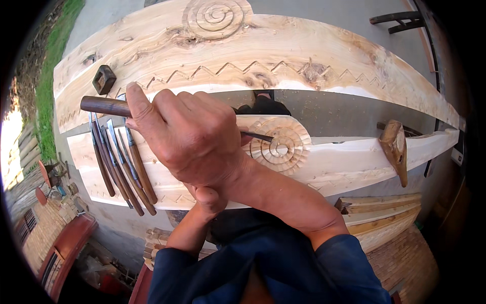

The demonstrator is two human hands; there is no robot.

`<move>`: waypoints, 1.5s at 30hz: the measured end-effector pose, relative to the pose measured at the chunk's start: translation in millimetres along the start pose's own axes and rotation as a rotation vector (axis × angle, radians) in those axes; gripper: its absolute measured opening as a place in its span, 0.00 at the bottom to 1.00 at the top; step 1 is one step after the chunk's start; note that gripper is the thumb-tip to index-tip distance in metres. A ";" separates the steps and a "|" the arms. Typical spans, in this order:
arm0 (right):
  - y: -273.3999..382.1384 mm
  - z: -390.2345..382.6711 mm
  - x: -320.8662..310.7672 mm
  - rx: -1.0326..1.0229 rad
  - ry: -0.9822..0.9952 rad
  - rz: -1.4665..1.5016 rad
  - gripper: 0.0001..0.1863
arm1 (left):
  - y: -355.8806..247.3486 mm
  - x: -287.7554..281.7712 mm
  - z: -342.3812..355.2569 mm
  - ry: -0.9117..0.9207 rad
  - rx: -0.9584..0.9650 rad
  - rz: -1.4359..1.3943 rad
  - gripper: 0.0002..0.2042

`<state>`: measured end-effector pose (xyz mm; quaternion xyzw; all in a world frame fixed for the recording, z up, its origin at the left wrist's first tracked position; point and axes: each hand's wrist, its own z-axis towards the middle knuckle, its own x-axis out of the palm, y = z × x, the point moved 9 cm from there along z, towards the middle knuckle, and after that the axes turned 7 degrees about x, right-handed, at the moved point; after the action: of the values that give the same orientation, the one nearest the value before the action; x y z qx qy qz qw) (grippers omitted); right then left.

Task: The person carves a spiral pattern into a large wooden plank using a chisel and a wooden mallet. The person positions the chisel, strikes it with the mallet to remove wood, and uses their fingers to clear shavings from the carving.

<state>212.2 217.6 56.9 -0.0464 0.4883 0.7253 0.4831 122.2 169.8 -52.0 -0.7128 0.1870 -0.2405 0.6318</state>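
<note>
My right hand is closed around the dark wooden handle of a carving chisel, its thumb along the grip. The slim metal blade comes out past the hand, its tip on a carved spiral rosette in the nearer pale board. Mostly hidden beneath the right hand is my left hand. Its thumb side shows below the right wrist, and a fingertip appears against the blade, so it looks closed there. On the same board, left of my hands, several more chisels lie side by side.
A wooden mallet rests on the nearer board's right part. The farther board bears a zigzag groove, another spiral and a dark square block. Stacked timber stands at lower right. A red-brown bench is at lower left.
</note>
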 end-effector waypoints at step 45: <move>-42.3 -10.9 -1.7 0.259 -0.019 0.148 0.23 | -8.7 14.2 9.5 -0.099 -0.110 -0.064 0.64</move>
<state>240.2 210.6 24.1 0.0593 0.5752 0.6902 0.4351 139.0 170.5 -42.7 -0.7631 0.1455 -0.2146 0.5920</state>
